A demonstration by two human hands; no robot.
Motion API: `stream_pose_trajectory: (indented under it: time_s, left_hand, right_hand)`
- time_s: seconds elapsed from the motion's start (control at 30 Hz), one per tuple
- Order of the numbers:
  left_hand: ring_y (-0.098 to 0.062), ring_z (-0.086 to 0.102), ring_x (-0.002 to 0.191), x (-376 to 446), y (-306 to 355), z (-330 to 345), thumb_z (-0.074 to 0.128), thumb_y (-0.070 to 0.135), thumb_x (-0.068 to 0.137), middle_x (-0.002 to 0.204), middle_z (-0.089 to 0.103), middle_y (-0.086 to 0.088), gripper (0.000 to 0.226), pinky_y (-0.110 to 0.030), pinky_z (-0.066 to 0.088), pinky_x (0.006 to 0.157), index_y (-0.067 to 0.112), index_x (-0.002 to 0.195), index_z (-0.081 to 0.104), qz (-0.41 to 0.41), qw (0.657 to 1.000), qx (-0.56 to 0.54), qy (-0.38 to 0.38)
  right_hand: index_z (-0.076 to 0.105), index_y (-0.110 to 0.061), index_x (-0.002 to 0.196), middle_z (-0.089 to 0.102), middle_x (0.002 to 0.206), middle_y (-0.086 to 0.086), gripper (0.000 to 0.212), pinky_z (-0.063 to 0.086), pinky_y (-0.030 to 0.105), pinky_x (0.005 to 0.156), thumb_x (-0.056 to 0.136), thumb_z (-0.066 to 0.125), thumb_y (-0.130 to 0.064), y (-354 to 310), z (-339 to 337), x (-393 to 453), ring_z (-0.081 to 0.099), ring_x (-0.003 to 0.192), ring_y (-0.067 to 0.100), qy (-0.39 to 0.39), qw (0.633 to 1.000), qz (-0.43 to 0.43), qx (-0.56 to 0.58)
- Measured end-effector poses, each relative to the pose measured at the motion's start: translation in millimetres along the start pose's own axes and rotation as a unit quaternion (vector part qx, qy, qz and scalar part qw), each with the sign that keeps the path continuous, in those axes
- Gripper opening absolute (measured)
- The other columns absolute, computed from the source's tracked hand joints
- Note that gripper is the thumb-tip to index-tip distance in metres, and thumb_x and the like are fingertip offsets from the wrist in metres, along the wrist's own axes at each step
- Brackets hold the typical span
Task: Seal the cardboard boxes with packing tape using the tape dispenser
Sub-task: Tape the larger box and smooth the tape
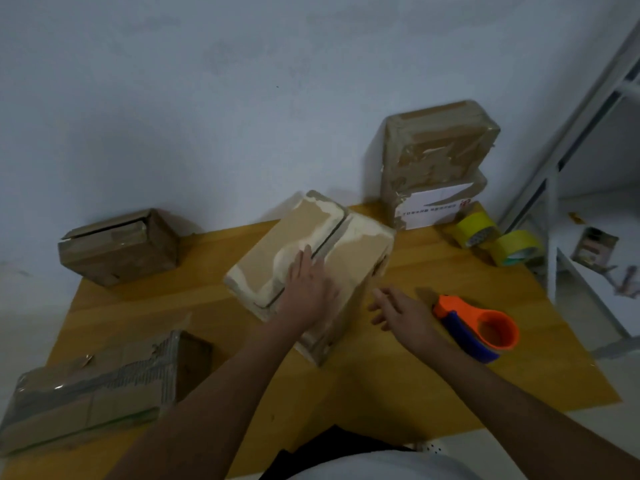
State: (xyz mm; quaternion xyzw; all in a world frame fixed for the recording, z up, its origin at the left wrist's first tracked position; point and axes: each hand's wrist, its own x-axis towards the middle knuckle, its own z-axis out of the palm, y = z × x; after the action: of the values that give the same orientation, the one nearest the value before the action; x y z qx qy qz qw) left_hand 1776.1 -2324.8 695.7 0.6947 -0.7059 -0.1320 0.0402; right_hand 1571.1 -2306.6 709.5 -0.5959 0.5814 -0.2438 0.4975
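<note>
A tan cardboard box (294, 247) stands in the middle of the wooden table (398, 382), its two top flaps meeting at a dark seam. My left hand (306, 289) lies flat on those flaps, palm down, fingers spread over the seam. My right hand (398, 310) hovers just right of the box with its fingers apart and nothing in it. The orange and blue tape dispenser (478, 329) lies on the table directly right of my right hand, apart from it.
A brown box (119, 247) sits at the table's far left and another box (93, 386) at the near left. Two taped boxes (436, 161) are stacked against the wall at the back right. Two yellow tape rolls (498, 240) lie beside them. A white shelf frame (554, 209) stands to the right.
</note>
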Motion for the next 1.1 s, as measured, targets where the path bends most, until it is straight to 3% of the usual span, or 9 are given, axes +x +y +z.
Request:
stream_pose_trajectory:
  time_s: [0.1,0.27,0.47,0.57,0.67,0.77,0.83,0.9,1.1]
  left_hand:
    - [-0.033,-0.017,0.149,-10.0,18.1,20.6,0.038,0.057,0.099,0.161,-0.02,-0.016,0.089,-0.046,-0.009,0.12,0.005,0.155,-0.007,0.034,0.996,0.043,-0.076]
    - [-0.023,-0.016,0.15,-24.2,7.0,22.1,0.006,0.036,0.1,0.163,-0.019,-0.006,0.063,-0.048,0.002,0.122,0.011,0.155,-0.014,0.115,0.98,0.146,-0.068]
    - [-0.019,-0.004,0.151,-20.6,-42.4,23.2,0.062,0.019,0.091,0.165,-0.004,-0.002,0.094,-0.048,0.018,0.121,0.015,0.157,-0.005,0.284,0.935,0.208,-0.037]
    - [-0.023,0.004,0.152,-20.9,-74.0,8.7,0.067,-0.002,0.077,0.165,0.002,0.007,0.106,-0.054,0.014,0.12,0.028,0.157,0.004,0.323,0.922,0.212,-0.024]
    - [-0.029,-0.001,0.151,-31.3,-88.2,1.1,0.044,-0.02,0.068,0.165,0.002,0.004,0.109,-0.057,0.006,0.12,0.035,0.155,0.009,0.209,0.966,0.139,0.054]
    - [-0.028,-0.005,0.151,-41.4,-77.8,10.2,0.03,-0.011,0.088,0.165,-0.002,-0.005,0.082,-0.054,0.009,0.121,0.026,0.157,0.008,-0.054,0.982,-0.078,0.161]
    - [-0.031,0.0,0.151,-42.3,-61.4,6.0,0.039,0.009,0.102,0.164,-0.005,-0.012,0.063,-0.05,0.016,0.12,0.013,0.157,0.007,-0.234,0.922,-0.246,0.186]
    - [-0.032,0.005,0.15,-39.9,-39.9,0.1,0.043,0.029,0.104,0.164,-0.004,-0.014,0.068,-0.047,0.021,0.119,0.006,0.155,0.005,-0.358,0.843,-0.386,0.114]
    - [-0.032,0.039,0.134,-31.9,9.3,29.0,0.069,0.033,0.09,0.155,0.029,-0.008,0.098,-0.035,0.042,0.1,0.015,0.156,-0.001,-0.334,0.738,-0.584,0.061]
  right_hand:
    - [0.055,-0.019,0.114,0.066,0.101,-0.003,0.024,0.057,0.041,0.078,0.102,0.042,-0.034,9.8,-1.9,-3.4,0.066,0.081,0.009,0.048,0.999,0.016,0.007]
    - [0.052,-0.014,0.128,0.057,0.115,-0.005,0.033,0.048,0.03,0.079,0.102,0.044,-0.031,15.8,-17.9,10.1,0.057,0.096,0.011,0.131,0.989,-0.014,-0.068]
    - [0.041,-0.008,0.139,0.046,0.138,0.011,0.047,0.043,0.035,0.091,0.1,0.046,-0.034,13.4,-21.2,23.9,0.05,0.118,0.026,0.136,0.985,-0.027,-0.102]
    - [0.04,-0.01,0.139,0.054,0.134,0.01,0.046,0.05,0.039,0.09,0.101,0.044,-0.035,8.1,-16.3,19.9,0.055,0.118,0.026,0.113,0.992,-0.019,-0.058]
    - [0.047,-0.019,0.129,0.064,0.12,0.001,0.037,0.056,0.043,0.085,0.1,0.042,-0.041,10.4,-3.2,9.2,0.067,0.102,0.019,0.084,0.996,-0.005,-0.022]
    - [0.053,-0.022,0.115,0.072,0.096,-0.004,0.025,0.059,0.036,0.069,0.1,0.043,-0.039,11.4,15.0,-5.6,0.07,0.071,0.014,0.029,0.998,0.004,0.057]
    - [0.057,-0.021,0.111,0.071,0.093,-0.004,0.023,0.058,0.032,0.065,0.1,0.044,-0.037,9.7,19.8,-6.4,0.069,0.07,0.013,0.029,0.997,-0.002,0.066]
    - [0.057,-0.019,0.112,0.07,0.094,-0.006,0.024,0.056,0.029,0.065,0.101,0.043,-0.036,10.7,16.9,1.3,0.068,0.071,0.012,0.048,0.997,0.006,0.06]
    - [0.053,-0.015,0.121,0.066,0.1,-0.004,0.028,0.053,0.032,0.072,0.103,0.04,-0.032,14.3,5.0,20.8,0.066,0.082,0.015,0.057,0.997,0.016,0.039]
